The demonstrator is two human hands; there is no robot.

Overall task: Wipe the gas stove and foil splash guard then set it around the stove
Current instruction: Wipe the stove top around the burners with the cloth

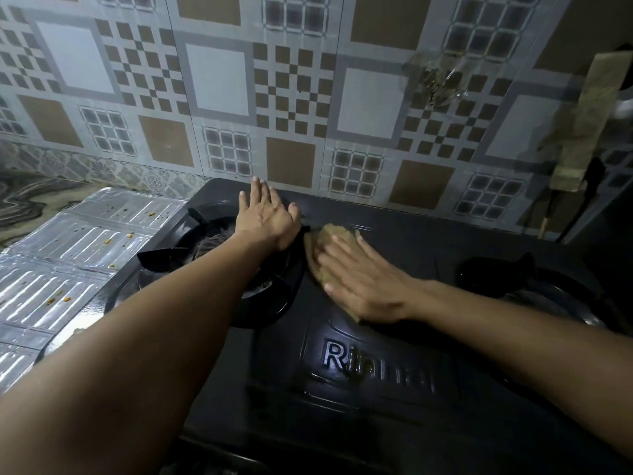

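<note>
Looking down, we see the black gas stove point(376, 337) against the patterned tile wall point(219, 80). Our left hand point(265, 219) lies flat with the fingers spread on the back part of the stove, just behind its left burner point(219, 265). Our right hand point(359, 279) is also flat, with the fingers together, and presses a brownish cloth point(325, 248) on the middle of the stove, between the left burner and the right burner point(534, 289). It looks blurred. The foil splash guard point(68, 248) lies flat on the tabletop point(24, 204), just left of the stove, touching its left edge. It has small yellow and brown stains.
</note>
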